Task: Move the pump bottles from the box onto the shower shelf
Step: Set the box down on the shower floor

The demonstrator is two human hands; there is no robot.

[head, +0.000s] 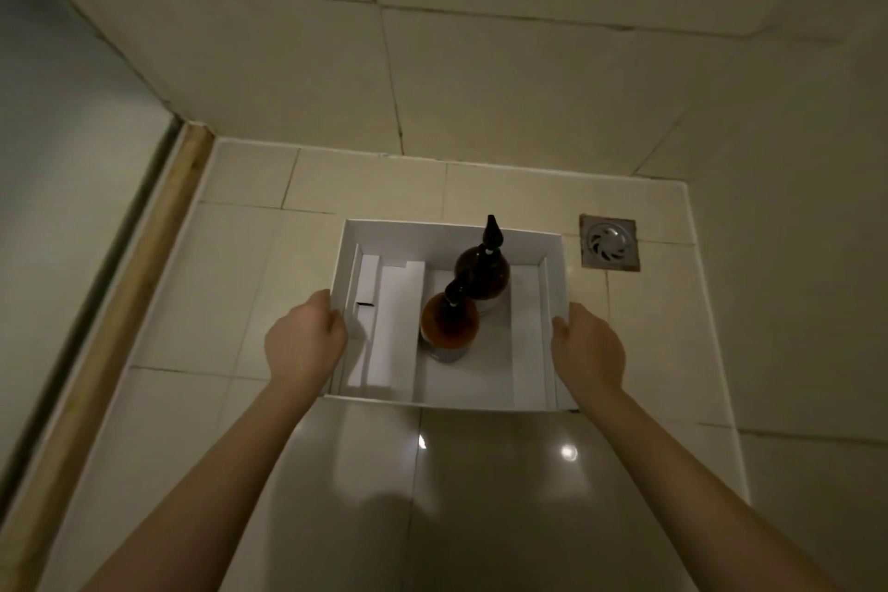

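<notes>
A white open box [447,231] sits over the tiled shower floor. Two amber pump bottles with black pump heads stand upright inside it: the near bottle [449,327] and, just behind it, the far bottle [483,269]. White cardboard inserts [394,327] fill the box's left part. My left hand [305,341] grips the box's left wall, thumb over the rim. My right hand [588,346] grips the right wall the same way. No shower shelf is in view.
A square metal floor drain [609,242] lies right of the box. Tiled walls rise behind and to the right. A glass panel with a wooden threshold strip [120,317] runs along the left. Glossy floor tiles lie below the box.
</notes>
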